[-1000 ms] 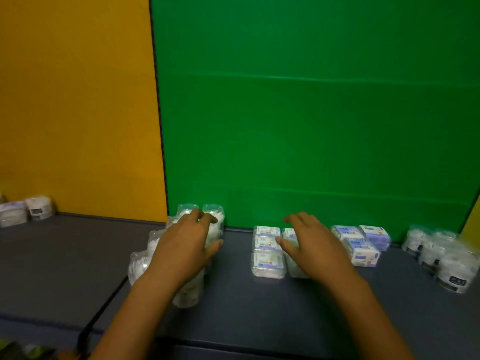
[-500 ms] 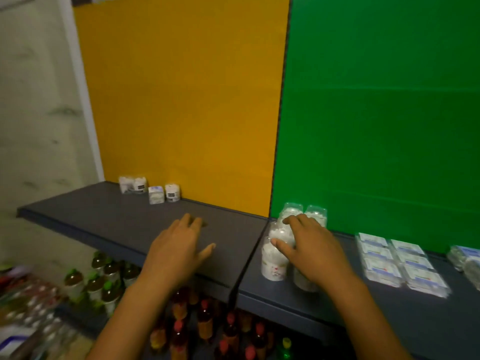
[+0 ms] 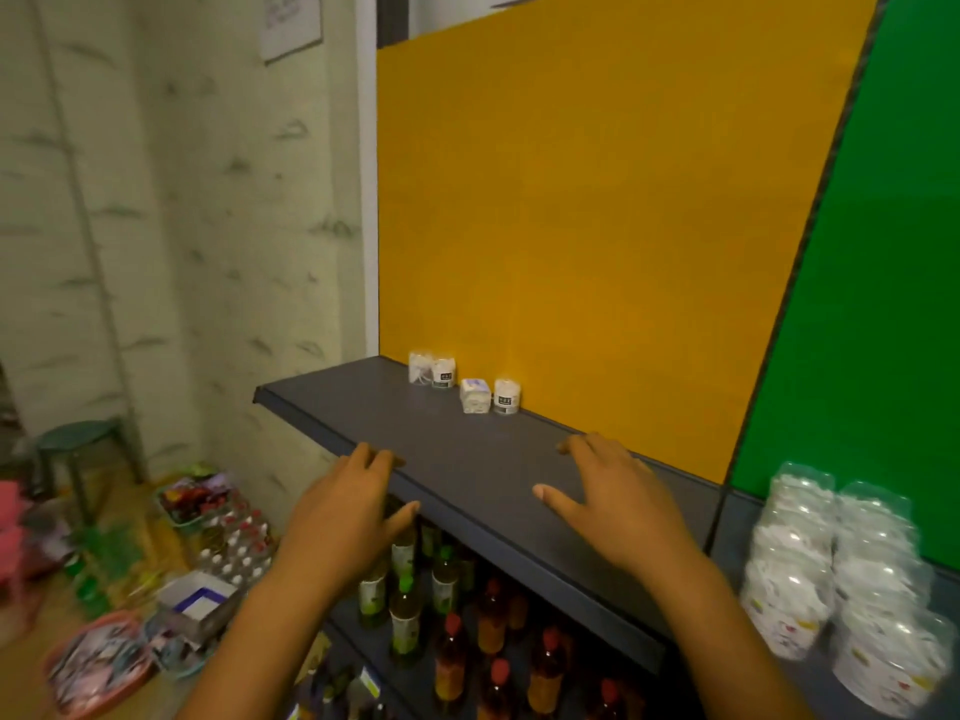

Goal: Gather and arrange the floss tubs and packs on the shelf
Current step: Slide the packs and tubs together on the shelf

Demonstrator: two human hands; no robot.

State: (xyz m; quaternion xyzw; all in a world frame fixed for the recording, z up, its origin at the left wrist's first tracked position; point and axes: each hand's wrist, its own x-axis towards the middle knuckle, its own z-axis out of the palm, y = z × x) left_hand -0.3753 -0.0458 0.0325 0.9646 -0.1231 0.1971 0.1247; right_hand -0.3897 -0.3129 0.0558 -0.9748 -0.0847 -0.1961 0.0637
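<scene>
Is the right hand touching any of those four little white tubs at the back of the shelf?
Apart. The head view shows bare dark shelf between the right hand and the four small tubs by the yellow panel.

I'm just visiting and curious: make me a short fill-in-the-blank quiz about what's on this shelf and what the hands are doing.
1. Both hands, left and right, hold ____.
2. The small tubs stand against the ____ panel.
3. The stacked packs stand before the ____ panel.
4. Under the shelf stand rows of ____.

Missing words: nothing; yellow; green; bottles
</scene>
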